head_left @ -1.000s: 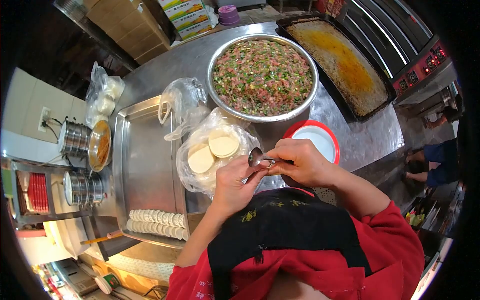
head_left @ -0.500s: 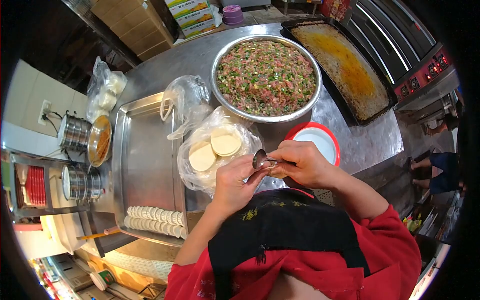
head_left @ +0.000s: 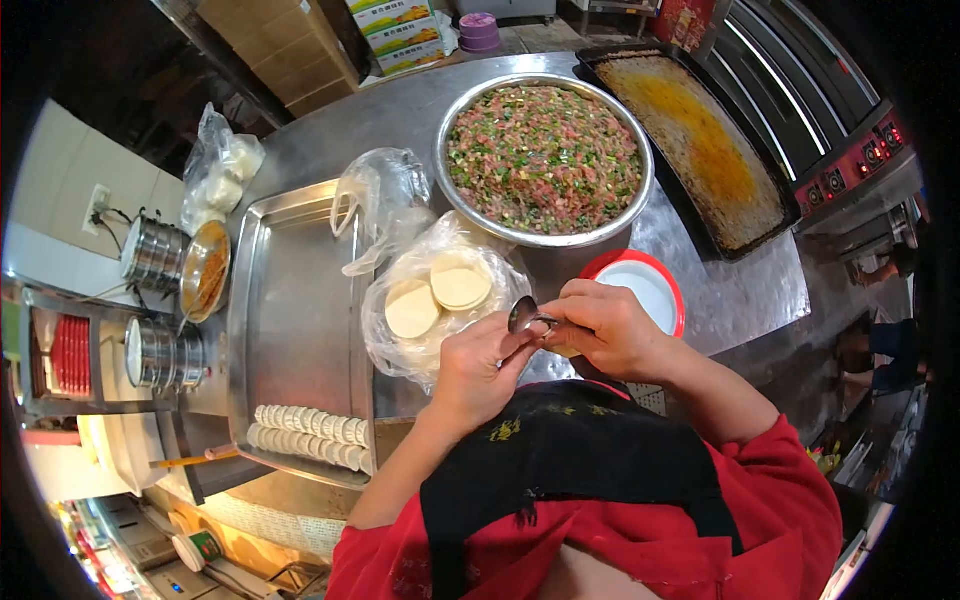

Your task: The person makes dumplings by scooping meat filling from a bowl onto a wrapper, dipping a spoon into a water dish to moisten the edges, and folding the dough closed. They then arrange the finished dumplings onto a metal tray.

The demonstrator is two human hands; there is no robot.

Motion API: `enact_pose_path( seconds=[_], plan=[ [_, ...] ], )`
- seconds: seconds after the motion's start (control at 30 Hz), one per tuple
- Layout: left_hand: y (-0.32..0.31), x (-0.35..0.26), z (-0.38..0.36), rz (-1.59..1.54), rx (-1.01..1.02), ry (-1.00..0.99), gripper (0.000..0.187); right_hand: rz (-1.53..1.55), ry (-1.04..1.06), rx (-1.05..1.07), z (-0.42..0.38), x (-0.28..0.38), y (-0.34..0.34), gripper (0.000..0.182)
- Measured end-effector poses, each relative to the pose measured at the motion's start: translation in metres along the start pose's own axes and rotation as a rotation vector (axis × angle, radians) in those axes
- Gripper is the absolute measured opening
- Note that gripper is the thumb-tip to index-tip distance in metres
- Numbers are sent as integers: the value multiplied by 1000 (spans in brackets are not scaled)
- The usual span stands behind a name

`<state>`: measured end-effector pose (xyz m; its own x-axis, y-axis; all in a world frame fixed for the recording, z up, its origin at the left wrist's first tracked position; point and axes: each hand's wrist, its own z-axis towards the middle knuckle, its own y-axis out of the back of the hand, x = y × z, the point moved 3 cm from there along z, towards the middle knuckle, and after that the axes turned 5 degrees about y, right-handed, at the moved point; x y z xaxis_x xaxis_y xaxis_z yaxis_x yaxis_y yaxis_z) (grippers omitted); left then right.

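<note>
My right hand grips a metal spoon, its bowl toward the left. My left hand is closed and meets the right one just in front of the apron; what lies between the fingers is mostly hidden, with a pale bit showing. Round wrappers lie in two piles in an open plastic bag beyond my left hand. A steel bowl is heaped with chopped meat and greens. Behind my right hand a red-rimmed white bowl is partly covered.
On the left, a steel tray holds two rows of folded dumplings. A black pan with a yellow-stained surface lies at the back right. Tins, a dish of orange food and bagged white items stand left.
The whole view has shifted slightly. Both hands stay together, with small finger movements around the spoon. The person's legs at the far right have changed position.
</note>
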<state>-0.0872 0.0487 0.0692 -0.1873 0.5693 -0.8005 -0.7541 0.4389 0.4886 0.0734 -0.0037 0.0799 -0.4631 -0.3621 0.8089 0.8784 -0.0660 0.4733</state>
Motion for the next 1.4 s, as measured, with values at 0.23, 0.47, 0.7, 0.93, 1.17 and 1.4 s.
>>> enact_pose_path(
  seconds=[0.23, 0.47, 0.7, 0.93, 1.17, 1.4],
  plan=[
    [3, 9, -5, -21, -55, 71, 13, -39, 13, 43, 1, 3, 1, 11],
    [4, 0, -5, 3, -52, 8, 17, -9, 50, 14, 5, 2, -5, 10],
    [7, 3, -9, 14, -79, 53, 19, -71, 73, 58, 7, 4, -4, 9],
    [7, 0, -14, 15, -97, 40, 19, -25, 61, 72, 10, 6, -6, 9],
    [11, -7, -18, 90, -117, 46, 21, -42, 84, 107, 8, 5, -10, 8],
    [11, -10, -24, 73, -182, 17, 22, 17, 106, 78, 9, 11, -11, 8]
  ],
)
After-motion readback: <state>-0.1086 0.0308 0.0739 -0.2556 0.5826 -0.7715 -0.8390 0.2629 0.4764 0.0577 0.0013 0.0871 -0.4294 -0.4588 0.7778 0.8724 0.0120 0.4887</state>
